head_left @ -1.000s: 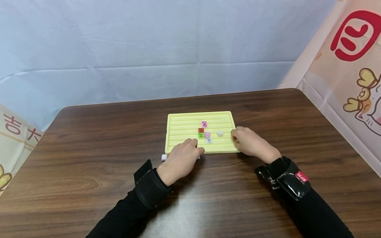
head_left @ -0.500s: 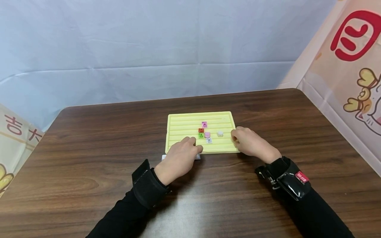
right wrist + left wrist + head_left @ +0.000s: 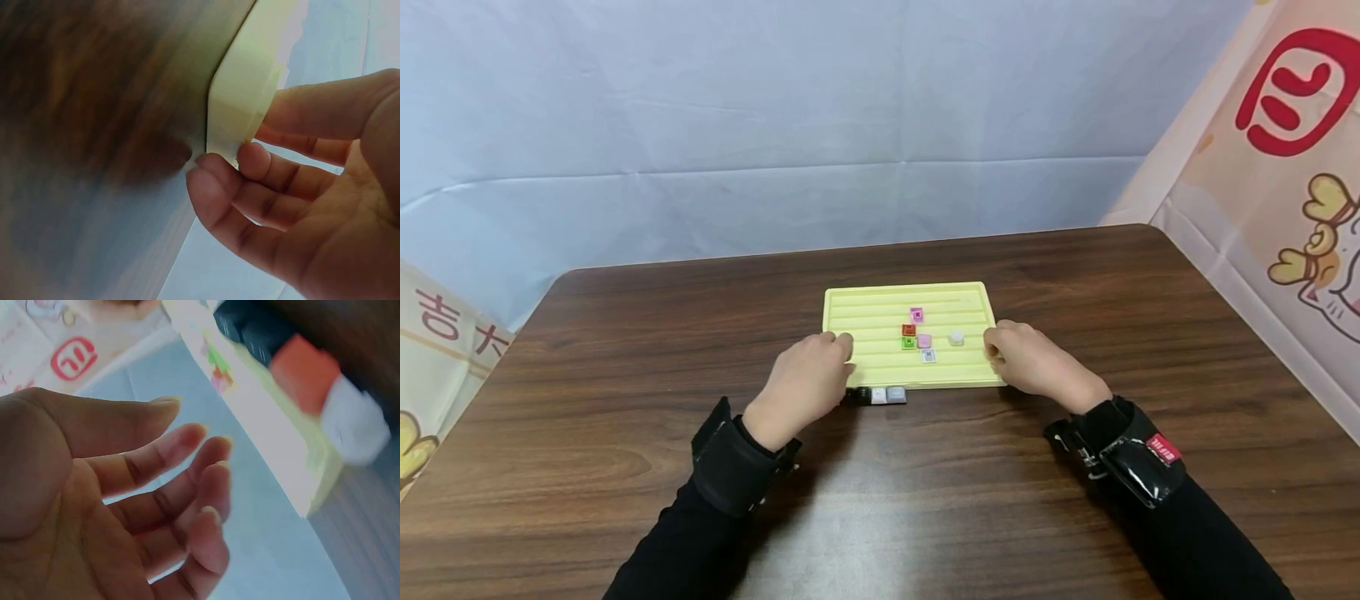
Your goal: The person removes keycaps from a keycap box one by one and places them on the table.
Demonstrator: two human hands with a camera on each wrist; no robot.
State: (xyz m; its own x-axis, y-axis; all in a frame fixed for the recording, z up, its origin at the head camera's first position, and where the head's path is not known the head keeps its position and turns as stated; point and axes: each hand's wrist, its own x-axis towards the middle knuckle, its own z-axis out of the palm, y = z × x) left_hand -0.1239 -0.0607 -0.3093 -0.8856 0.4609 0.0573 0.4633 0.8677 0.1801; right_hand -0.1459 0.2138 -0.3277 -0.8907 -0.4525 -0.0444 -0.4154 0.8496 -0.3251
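A pale yellow ridged tray (image 3: 865,308) lies on the table with several small square keycaps on it. They include a red keycap (image 3: 908,330), a green keycap (image 3: 909,342) and a white keycap (image 3: 956,338). My right hand (image 3: 1037,362) pinches the tray's right edge between thumb and fingers, as the right wrist view confirms. At the tray's front left corner is my left hand (image 3: 805,379); in its wrist view the fingers (image 3: 212,544) are loosely bent with nothing between them. Along the front edge runs a row of keycaps (image 3: 878,396), partly hidden by the left hand.
The brown wood-grain table (image 3: 625,375) extends around the tray. Behind it hangs a pale blue cloth (image 3: 737,125), and printed cloth (image 3: 1285,208) hangs at the right. In the left wrist view, an orange keycap (image 3: 305,374) belongs to the front row.
My left hand has moved left along the tray's front edge, uncovering black, white and grey keycaps in the row. The right hand stays on the tray's right edge.
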